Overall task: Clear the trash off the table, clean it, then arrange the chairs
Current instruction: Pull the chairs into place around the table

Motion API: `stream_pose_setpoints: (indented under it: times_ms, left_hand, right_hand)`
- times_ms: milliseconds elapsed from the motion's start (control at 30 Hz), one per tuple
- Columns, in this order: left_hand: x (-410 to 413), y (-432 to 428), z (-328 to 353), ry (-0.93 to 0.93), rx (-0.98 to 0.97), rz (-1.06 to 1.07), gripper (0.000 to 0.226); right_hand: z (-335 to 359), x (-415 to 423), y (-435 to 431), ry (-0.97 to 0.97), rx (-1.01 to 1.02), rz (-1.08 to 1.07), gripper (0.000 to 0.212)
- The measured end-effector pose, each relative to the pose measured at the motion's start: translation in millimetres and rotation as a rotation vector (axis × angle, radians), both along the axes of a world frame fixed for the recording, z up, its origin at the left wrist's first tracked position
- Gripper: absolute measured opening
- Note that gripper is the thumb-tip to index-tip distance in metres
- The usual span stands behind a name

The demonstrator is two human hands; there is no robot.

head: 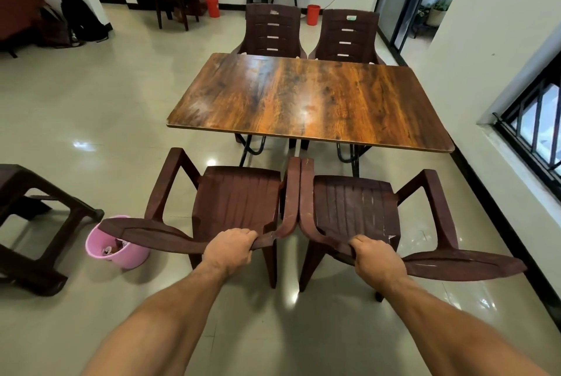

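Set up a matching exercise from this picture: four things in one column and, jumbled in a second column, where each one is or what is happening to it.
Things
1. pink bucket
2. left hand
3. wooden table
4. red bin

Places or states
A. bare and shiny top
B. on the floor beside the near left chair
C. gripping a chair's backrest
D. by the far wall, behind the far chairs

Pairs: 1-B, 2-C, 3-A, 4-D

Before me two near chairs (243, 202) (355, 208) stand side by side, armrests touching, the tabletop (309, 99) behind them, two far chairs (271, 30) (346, 35) beyond; a bucket (117, 248) sits left.
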State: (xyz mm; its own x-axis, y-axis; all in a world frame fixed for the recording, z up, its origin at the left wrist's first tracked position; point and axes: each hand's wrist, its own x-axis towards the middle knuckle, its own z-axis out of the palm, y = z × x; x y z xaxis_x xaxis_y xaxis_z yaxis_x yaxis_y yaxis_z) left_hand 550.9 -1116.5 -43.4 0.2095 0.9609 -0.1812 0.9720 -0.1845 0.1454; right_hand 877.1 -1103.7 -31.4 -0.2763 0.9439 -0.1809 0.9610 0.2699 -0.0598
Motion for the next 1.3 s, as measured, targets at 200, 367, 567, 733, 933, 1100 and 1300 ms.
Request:
stream_pose_setpoints:
  times_ms: [200,367,567,733,933,1100,1300]
  left_hand:
    - [-4,-3,-6,-0.021,-0.010,-0.006,0.028]
    - [-4,-1,-7,-0.022,-0.007,-0.008,0.030]
    - [-1,3,0,-0.040,-0.026,0.008,0.031]
    - [6,3,4,0.032,-0.048,0.025,0.032]
    - [11,9,9,0.130,-0.042,0.018,0.048]
    - [19,2,9,0.020,-0.026,0.035,0.069]
    - [-5,-8,15,0.018,-0.118,0.086,0.061]
  right_hand:
    - [-1,-2,0,-0.008,-0.009,-0.021,0.028]
    - [1,-3,0,0.011,-0.019,-0.030,0.027]
    - [4,-7,0,0.024,-0.046,-0.055,0.021]
    - [2,-7,1,-0.031,0.006,-0.030,0.040]
    - [16,-9,-2,0.038,0.039,-0.049,0.082]
    - [24,-32,-3,0.161,0.086,-0.036,0.076]
    - [22,-115,-2,0.236,0.064,0.116,0.065]
